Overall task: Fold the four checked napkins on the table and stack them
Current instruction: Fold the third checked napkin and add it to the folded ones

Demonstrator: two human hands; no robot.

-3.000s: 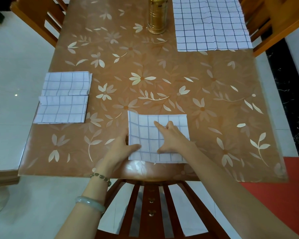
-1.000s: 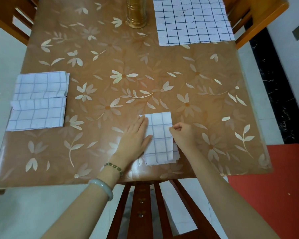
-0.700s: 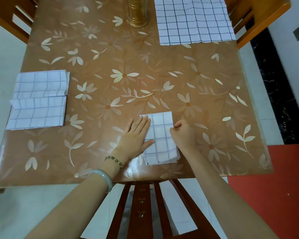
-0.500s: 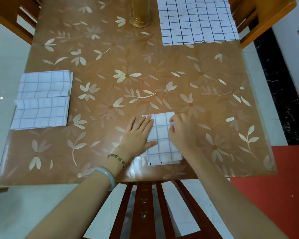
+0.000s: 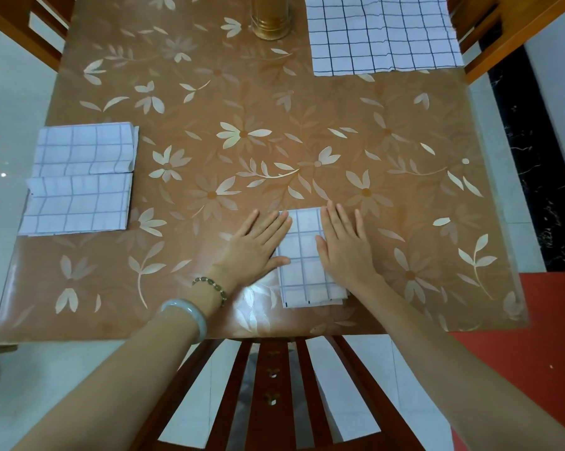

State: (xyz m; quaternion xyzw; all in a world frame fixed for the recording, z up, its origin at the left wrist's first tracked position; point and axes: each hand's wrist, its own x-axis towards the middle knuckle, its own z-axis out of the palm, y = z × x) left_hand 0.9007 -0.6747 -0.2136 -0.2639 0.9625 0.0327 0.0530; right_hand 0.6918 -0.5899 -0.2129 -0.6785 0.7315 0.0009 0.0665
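One container in view: a gold canister [image 5: 270, 17] at the far edge of the table [image 5: 307, 141], its top cut off by the frame, so you cannot tell what is in it.

Napkin count: four. Two folded napkins sit at your left edge of the table, the farther one [image 5: 84, 148] and the nearer one [image 5: 76, 205], edges touching or slightly overlapping, both lying with their long axis across the table, left to right. One unfolded napkin [image 5: 382, 32] lies flat at the far right corner, just beside the canister, its far side out of frame. The fourth, the napkin under your hands [image 5: 302, 255], sits near the table's front edge, slightly right of centre, folded to a narrow rectangle with its long axis running away from you; its loose layered edges show at the near end.

Your left hand [image 5: 255, 249] lies flat, fingers straight and close together, gripping nothing, thumb and index side resting on the napkin's left edge. Your right hand [image 5: 343, 245] is likewise flat with fingers extended, pressing the right edge, holding nothing.

Two bracelets on your left wrist: a beaded one [image 5: 211, 283] and a pale bangle [image 5: 186, 312].
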